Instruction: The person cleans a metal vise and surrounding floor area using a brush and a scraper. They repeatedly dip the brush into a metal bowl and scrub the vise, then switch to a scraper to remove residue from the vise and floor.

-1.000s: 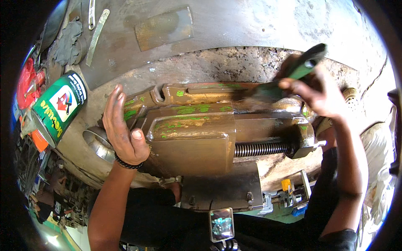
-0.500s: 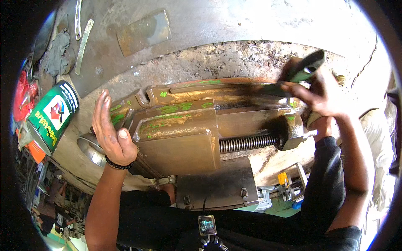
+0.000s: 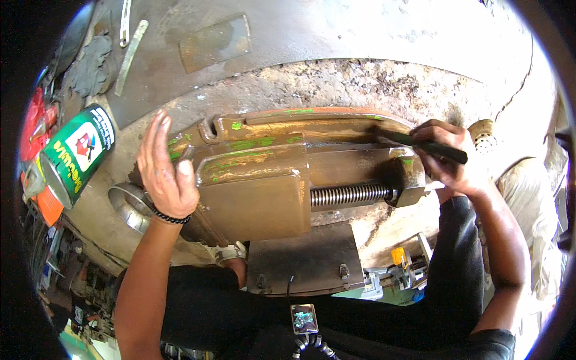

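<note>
A large machine vise (image 3: 252,204), brownish with patches of green and bare yellowish metal, lies across the middle, its threaded screw (image 3: 351,195) showing at the right. My right hand (image 3: 450,153) is closed round the dark handle of a brush (image 3: 429,146). The brush's dark bristles touch the rear inner edge of the vise, near its right end. At the vise's left end my left hand (image 3: 168,174) stands on edge with fingers stretched and thumb up, holding nothing. A beaded bracelet circles that wrist.
To the left stand a green paint can (image 3: 78,153) and a round metal bowl (image 3: 127,204). A flat metal plate (image 3: 216,43), a metal strip (image 3: 131,57), a wrench (image 3: 125,24) and a grey rag (image 3: 93,63) lie farther back. Below the vise sits a dark metal box (image 3: 305,255).
My right hand has turned the brush: its handle, raised before, now points low to the right, with bristles along the vise's rear edge. My left hand stays at the left end.
</note>
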Demonstrator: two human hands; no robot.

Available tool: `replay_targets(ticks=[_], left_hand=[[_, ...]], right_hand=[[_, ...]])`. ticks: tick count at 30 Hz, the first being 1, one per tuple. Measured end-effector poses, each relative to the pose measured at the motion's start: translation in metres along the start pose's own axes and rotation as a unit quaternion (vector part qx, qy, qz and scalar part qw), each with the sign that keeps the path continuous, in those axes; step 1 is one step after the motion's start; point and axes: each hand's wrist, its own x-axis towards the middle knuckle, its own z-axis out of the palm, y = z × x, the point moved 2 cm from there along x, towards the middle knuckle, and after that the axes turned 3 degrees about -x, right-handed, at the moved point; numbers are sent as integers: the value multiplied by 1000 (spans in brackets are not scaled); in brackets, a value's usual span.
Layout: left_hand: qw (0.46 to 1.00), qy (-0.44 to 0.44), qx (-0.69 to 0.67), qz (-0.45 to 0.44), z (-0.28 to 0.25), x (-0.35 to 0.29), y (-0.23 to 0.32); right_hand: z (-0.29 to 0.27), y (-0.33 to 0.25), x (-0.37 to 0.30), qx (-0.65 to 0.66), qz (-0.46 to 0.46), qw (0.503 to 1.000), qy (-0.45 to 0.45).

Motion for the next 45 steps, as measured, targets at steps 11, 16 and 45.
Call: replay_targets(ticks=[11,16,45], left_hand=[[1000,9,12,12,1,-2,-3],[1000,20,7,21,0,1,0],[1000,18,1,17,1,0,-3]], right_hand=[[22,-2,8,6,-38,999,-12],[13,-4,-12,-78,-53,995,-40],[23,-5,-18,-63,-55,996,15]])
